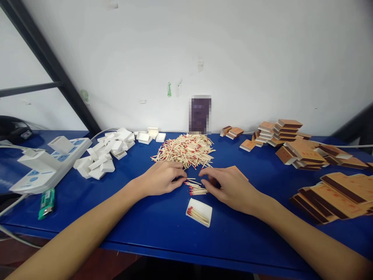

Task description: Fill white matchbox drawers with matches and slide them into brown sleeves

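Observation:
A small row of red-tipped matches (pixel 197 190) lies on the blue table between my two hands, with a few loose matches (pixel 192 182) just behind it. My left hand (pixel 163 178) is beside these on the left, its thumb and fingertips drawn together; whether a match is between them is hidden. From the right, my right hand (pixel 233 188) reaches to the matches, thumb and forefinger apart with nothing visible between them. Nearer to me, a white matchbox tray (pixel 207 212) holds several matches. Behind my hands rises a large heap of matches (pixel 186 149).
White empty trays (pixel 107 149) are piled at left, near a power strip (pixel 61 163) and a green packet (pixel 46 203). Orange-brown matchbox sleeves (pixel 305 153) are stacked at right, one sleeve (pixel 237 171) partly behind my right hand. A blurred dark item (pixel 200 114) stands against the wall.

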Demonstrator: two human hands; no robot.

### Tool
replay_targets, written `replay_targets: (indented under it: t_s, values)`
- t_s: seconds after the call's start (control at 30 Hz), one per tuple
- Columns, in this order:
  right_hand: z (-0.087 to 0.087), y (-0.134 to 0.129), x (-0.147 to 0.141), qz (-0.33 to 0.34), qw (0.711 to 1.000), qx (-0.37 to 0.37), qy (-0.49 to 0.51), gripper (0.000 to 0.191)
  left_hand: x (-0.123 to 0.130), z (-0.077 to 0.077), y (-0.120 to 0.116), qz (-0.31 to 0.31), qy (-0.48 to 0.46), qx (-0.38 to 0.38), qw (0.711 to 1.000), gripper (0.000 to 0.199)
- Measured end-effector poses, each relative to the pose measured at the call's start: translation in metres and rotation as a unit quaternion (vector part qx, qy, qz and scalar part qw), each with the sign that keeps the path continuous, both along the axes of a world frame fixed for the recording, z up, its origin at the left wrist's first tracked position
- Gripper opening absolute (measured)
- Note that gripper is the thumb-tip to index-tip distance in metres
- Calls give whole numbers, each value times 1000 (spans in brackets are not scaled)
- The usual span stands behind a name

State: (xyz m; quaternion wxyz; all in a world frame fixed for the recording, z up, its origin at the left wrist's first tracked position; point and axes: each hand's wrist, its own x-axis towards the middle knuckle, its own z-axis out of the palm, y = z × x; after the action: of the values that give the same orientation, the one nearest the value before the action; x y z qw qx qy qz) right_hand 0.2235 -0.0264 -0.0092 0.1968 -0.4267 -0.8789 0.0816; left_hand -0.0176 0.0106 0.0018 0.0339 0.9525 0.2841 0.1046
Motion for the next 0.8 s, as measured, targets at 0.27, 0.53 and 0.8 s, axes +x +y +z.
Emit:
replay_targets:
  t_s: [0.27, 0.53, 0.8]
  values:
    - [1, 9, -1, 51, 998, 7, -46, 27, 3, -5, 2, 4, 3, -20, 1000, 24]
    - [7, 19, -6, 43, 998, -24, -46, 28, 2, -2, 1, 39, -32, 16, 999, 26]
    - [6, 21, -7, 89, 994, -47, -38, 30, 0, 11, -1, 31, -47, 43, 997, 29]
